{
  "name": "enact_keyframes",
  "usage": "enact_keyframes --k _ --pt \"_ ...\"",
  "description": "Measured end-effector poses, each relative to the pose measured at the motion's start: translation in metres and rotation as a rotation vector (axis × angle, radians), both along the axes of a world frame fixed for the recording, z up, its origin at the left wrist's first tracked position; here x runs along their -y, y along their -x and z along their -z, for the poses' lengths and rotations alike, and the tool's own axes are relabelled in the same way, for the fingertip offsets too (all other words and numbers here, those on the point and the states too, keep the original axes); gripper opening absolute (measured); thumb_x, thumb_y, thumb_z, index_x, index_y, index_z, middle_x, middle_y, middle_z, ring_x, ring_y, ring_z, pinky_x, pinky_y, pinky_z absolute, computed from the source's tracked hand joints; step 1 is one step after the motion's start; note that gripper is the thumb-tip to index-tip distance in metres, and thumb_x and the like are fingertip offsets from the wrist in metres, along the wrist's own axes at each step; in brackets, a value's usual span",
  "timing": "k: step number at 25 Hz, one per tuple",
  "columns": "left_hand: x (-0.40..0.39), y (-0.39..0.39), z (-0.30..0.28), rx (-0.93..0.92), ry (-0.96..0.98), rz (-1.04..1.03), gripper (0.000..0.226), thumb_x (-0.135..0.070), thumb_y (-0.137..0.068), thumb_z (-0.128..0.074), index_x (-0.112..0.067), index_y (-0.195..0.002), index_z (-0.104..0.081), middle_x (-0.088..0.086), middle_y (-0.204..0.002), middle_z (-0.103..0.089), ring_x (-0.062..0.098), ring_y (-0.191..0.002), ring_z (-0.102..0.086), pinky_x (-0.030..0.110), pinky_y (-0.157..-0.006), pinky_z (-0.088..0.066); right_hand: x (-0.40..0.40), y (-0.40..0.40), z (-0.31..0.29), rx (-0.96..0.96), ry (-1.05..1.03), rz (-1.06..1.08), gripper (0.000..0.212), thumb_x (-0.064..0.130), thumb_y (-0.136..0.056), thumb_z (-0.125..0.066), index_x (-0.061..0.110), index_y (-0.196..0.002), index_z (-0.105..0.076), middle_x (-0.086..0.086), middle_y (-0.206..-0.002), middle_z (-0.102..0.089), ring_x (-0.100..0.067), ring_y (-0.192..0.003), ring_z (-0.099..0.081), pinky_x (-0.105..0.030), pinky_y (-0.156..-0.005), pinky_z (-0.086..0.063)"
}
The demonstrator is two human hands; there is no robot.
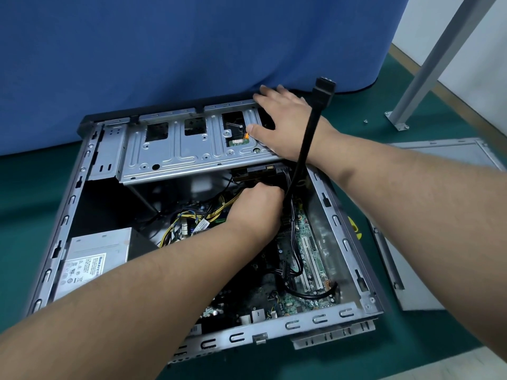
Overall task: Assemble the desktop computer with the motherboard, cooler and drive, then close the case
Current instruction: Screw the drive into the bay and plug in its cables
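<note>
At twelve o'clock, right hand (282,119) flat, bracing drive cage (192,149); left hand (258,204) curled beneath, grip unclear; risks snagging black cable (307,138), bending drive (260,172) connector

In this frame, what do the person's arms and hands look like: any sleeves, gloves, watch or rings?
Both forearms are bare up to the frame edge, with no sleeves showing. The left hand and right hand wear no gloves, and no watch, ring or band is visible on either hand or wrist. A black cable crosses in front of the right wrist.
</note>
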State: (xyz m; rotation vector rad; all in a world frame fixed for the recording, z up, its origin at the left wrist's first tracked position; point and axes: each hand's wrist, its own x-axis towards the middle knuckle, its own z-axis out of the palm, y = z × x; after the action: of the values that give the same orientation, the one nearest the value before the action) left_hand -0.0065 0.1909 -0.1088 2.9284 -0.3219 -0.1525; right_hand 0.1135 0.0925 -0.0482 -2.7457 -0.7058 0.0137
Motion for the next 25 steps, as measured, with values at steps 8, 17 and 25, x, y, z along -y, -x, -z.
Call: enact_keyframes --k 8,17,25 --pt "-0.003 -0.003 0.003 -0.022 0.132 -0.089 0.017 -0.006 -0.087 -0.062 -0.017 -0.077 -0.052 0.007 -0.076 -0.055 0.045 -0.092 -0.063 0.036 -0.067 -0.037 0.003 0.007 -0.005 -0.008 -0.043 -0.018 0.071 0.057 -0.1 -0.046 0.027 -0.161 -0.026 0.006 -0.17 -0.015 -0.02 -0.158 -0.006 -0.051 -0.127 -0.011" --pt "-0.005 -0.005 0.001 -0.042 0.186 -0.105 0.047 -0.012 -0.083 -0.068 -0.023 -0.058 -0.029 -0.003 -0.059 -0.032 0.047 -0.085 -0.062 0.035 -0.064 -0.034 0.003 0.012 -0.012 -0.037 -0.028 -0.018 0.071 0.056 -0.102 -0.045 0.024 -0.162 -0.024 0.006 -0.171 -0.011 -0.016 -0.158 -0.003 -0.049 -0.127 -0.006" --pt "-0.002 -0.005 0.007 -0.026 0.199 -0.123 0.038 -0.012 -0.086 -0.062 -0.022 -0.062 -0.034 -0.001 -0.064 -0.042 0.046 -0.085 -0.062 0.035 -0.065 -0.037 0.002 0.008 -0.008 -0.021 -0.032 -0.017 0.07 0.057 -0.101 -0.046 0.026 -0.161 -0.026 0.006 -0.17 -0.014 -0.019 -0.158 -0.005 -0.05 -0.127 -0.008"
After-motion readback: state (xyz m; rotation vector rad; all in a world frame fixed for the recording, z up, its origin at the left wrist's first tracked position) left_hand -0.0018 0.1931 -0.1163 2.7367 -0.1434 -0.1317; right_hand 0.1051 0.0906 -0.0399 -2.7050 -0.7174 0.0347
